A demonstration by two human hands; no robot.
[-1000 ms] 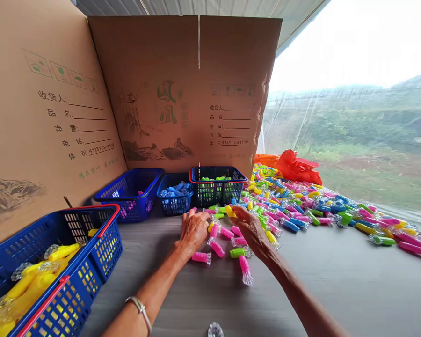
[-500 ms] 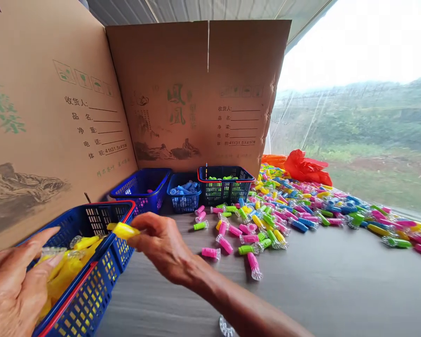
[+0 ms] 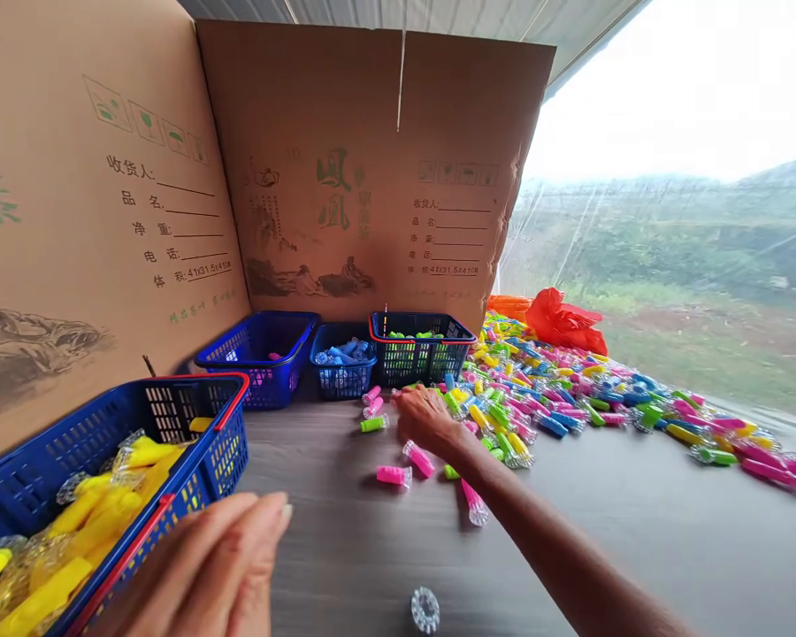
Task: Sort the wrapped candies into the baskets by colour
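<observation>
My right hand (image 3: 423, 416) reaches forward onto the near edge of a heap of small coloured plastic pieces (image 3: 570, 389) on the grey table; its fingers curl down over the pieces and what they hold is hidden. My left hand (image 3: 205, 566) hovers low at the front left, fingers stretched out and empty, beside a blue basket (image 3: 199, 398) filled with yellow pieces (image 3: 99, 513). Loose pink pieces (image 3: 394, 475) lie just in front of my right hand.
Three more baskets stand at the back: a blue one (image 3: 265, 354) with pink pieces, a small one (image 3: 342, 363) with blue pieces, a dark one (image 3: 421, 349) with green pieces. Cardboard walls (image 3: 345, 159) rise behind and left. A red bag (image 3: 563, 323) lies far right. A clear cap (image 3: 425, 609) sits near the front.
My right hand, which held a yellow piece at the yellow basket, has gone back to the heap without it. My left hand has dropped lower beside that basket.
</observation>
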